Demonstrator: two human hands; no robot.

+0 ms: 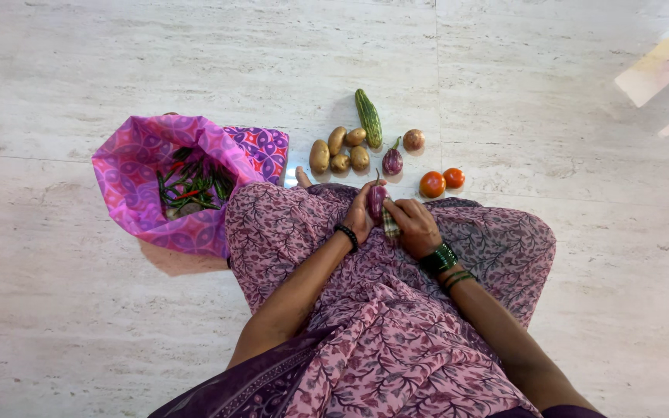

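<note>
Two hands meet over the lap: left hand [360, 217] cups a purple eggplant [376, 200], right hand [414, 226] pinches its lower end, steadying it. Sorted vegetables lie on the floor [79, 325] ahead, potatoes [339, 151] grouped together.

i have one view only, from the camera on the person's head. it looks almost straight down from above onto the lap and the pale stone floor [79, 325] in front, with the forearms entering from the bottom edge. it sits close to the lap, while the floor runs away toward the top. there is no second view to overlap with it.
</note>
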